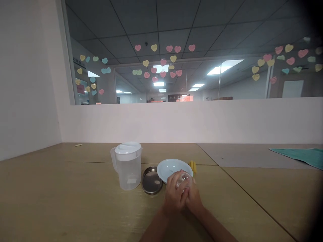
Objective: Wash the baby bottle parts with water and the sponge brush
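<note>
Both my hands are closed around a small clear cup [184,179], whose round end faces up toward me. My left hand [173,192] wraps its near left side. On the right side, my right hand [194,196] grips it, and the fingers of the two hands meet in front. Just beyond them lies a white plate [168,165], partly covered by the hands and cup. What the cup contains, if anything, I cannot make out.
Left of the plate is an oval metal tray [152,181], beside a clear plastic pitcher [128,171] with a white lid. Something yellow [192,166] sits behind the plate's right edge. A green cloth [300,155] lies at far right. A wall with a window borders the table [88,198].
</note>
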Tool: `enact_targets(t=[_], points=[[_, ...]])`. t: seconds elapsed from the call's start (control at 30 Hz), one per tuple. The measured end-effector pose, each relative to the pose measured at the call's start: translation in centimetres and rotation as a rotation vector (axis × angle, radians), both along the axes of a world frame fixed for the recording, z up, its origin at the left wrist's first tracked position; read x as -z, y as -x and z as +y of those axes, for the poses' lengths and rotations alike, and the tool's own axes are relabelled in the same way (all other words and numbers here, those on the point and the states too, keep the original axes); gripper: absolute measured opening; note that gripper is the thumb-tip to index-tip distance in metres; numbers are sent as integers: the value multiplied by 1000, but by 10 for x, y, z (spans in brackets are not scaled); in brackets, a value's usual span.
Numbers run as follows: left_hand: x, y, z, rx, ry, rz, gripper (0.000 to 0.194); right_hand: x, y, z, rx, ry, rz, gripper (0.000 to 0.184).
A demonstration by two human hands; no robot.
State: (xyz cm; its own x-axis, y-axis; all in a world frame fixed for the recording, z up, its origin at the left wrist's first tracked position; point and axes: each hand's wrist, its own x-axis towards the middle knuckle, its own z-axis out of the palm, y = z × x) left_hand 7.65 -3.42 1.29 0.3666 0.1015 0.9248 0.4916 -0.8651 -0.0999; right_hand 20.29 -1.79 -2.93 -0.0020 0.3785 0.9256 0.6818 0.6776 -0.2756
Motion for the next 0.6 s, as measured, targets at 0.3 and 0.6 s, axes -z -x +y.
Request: enact_targets(t=[0.3, 0.6], points=[[3, 5, 0, 2, 57, -22, 43, -14, 2, -9, -1, -34, -19, 35], [6, 9, 3, -4, 57, -44, 43, -8, 4, -6, 25, -40, -3, 41]])
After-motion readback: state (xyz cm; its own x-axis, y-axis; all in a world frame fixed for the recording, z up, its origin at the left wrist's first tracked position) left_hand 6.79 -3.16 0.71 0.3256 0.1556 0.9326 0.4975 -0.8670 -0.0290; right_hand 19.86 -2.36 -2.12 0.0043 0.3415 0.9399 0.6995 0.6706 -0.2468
